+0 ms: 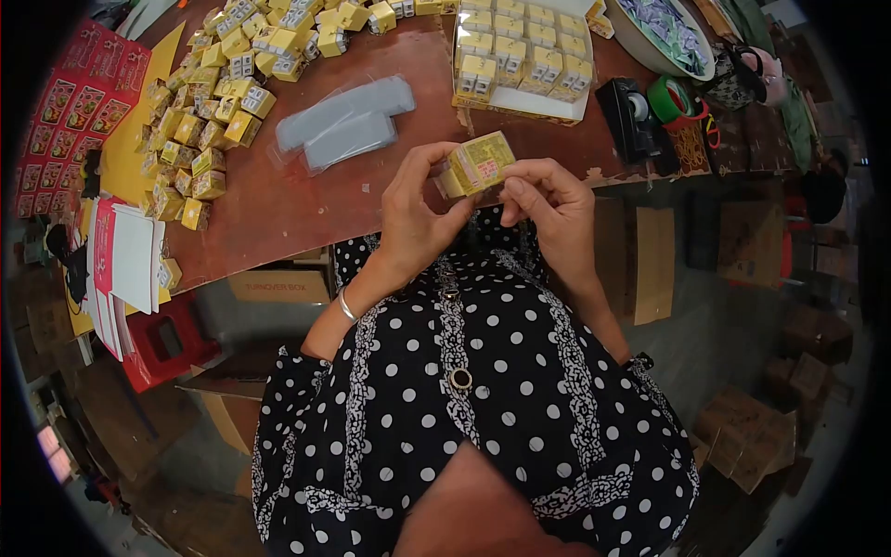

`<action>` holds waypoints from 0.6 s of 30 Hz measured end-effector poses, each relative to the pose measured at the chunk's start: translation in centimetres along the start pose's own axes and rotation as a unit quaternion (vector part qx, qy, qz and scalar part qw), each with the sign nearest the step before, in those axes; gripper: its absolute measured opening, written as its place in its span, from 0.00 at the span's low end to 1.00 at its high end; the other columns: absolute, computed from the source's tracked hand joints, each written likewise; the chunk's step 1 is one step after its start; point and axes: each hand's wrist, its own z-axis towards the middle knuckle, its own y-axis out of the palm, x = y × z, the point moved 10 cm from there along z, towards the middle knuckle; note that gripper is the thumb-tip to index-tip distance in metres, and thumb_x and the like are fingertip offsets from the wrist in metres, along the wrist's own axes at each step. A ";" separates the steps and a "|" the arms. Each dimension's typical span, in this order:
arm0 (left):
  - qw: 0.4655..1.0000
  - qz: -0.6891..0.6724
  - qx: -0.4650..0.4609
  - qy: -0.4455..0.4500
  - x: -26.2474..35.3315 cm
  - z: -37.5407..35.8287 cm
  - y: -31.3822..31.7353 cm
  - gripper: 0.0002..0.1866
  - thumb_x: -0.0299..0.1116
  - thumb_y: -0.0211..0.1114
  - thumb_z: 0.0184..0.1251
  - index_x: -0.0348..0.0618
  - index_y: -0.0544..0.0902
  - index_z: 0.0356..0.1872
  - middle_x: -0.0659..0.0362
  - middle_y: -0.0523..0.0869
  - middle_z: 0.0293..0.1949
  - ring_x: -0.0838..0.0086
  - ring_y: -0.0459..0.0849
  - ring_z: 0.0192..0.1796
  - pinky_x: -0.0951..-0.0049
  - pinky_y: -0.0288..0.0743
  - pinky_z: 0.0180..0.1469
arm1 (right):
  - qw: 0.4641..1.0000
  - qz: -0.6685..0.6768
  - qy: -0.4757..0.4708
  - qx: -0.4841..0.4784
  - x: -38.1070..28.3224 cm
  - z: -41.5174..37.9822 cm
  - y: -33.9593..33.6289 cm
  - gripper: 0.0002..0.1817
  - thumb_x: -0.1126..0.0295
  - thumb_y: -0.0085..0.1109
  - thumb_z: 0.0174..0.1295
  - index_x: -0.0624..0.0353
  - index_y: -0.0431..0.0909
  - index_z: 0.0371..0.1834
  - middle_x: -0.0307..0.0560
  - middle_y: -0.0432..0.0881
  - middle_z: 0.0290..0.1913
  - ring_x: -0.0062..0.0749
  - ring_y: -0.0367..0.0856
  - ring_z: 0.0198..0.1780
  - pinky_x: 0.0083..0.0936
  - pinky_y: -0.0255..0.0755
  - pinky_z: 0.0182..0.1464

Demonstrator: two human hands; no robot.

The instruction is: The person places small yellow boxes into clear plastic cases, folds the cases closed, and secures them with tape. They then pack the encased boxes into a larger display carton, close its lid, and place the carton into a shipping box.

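My left hand grips a small yellow printed box between thumb and fingers, just above the table's front edge. The box is tilted and looks glossy, as if in clear film, with a red and white patch on one face. Close against its right side is my right hand, its thumb and index finger pinched together by the box's edge. Whatever lies between those fingertips is too small to make out. Behind the hands, flat clear plastic sleeves lie in a stack on the brown table.
A heap of small yellow boxes covers the left. An open carton holds rows of similar boxes. To the right are a tape dispenser, green tape and a bowl of small packets. A red stool stands below left.
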 end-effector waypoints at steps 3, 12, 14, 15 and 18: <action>1.000 0.005 0.005 0.011 0.4 0.0 0.0 0.27 0.23 0.79 0.52 0.38 0.80 0.56 0.51 0.86 0.49 0.60 0.88 0.50 0.67 0.82 0.53 | 0.999 -0.034 -0.001 0.012 -0.1 0.0 0.0 0.10 0.77 0.61 0.74 0.65 0.83 0.54 0.41 0.86 0.36 0.17 0.82 0.31 0.16 0.79 0.35; 0.995 -0.077 -0.020 -0.059 -0.9 -0.3 0.4 0.27 0.24 0.80 0.54 0.37 0.80 0.56 0.53 0.88 0.49 0.66 0.89 0.51 0.69 0.83 0.53 | 0.990 -0.114 -0.015 0.081 -0.7 0.8 -1.3 0.17 0.75 0.71 0.66 0.60 0.82 0.58 0.44 0.85 0.43 0.21 0.84 0.40 0.19 0.80 0.40; 0.981 -0.147 -0.047 -0.116 -1.6 -0.6 1.2 0.26 0.24 0.80 0.56 0.36 0.80 0.56 0.54 0.89 0.49 0.70 0.89 0.51 0.69 0.84 0.53 | 0.975 -0.161 -0.088 0.122 -1.7 0.8 -2.0 0.18 0.75 0.72 0.64 0.58 0.83 0.57 0.48 0.85 0.47 0.25 0.84 0.45 0.22 0.81 0.43; 0.960 -0.212 -0.069 -0.170 -1.9 -1.0 2.0 0.26 0.23 0.80 0.57 0.36 0.79 0.57 0.54 0.89 0.49 0.72 0.89 0.50 0.70 0.84 0.54 | 0.943 -0.242 -0.212 0.087 -3.8 0.7 -1.2 0.19 0.76 0.73 0.62 0.58 0.83 0.56 0.49 0.83 0.53 0.31 0.83 0.50 0.26 0.81 0.49; 0.930 -0.272 -0.103 -0.226 -2.4 -1.5 2.9 0.26 0.23 0.78 0.60 0.34 0.77 0.58 0.54 0.89 0.49 0.74 0.88 0.50 0.72 0.84 0.55 | 0.878 -0.328 -0.349 0.003 -4.7 0.6 0.3 0.20 0.75 0.75 0.58 0.56 0.84 0.54 0.50 0.82 0.60 0.42 0.81 0.57 0.33 0.78 0.59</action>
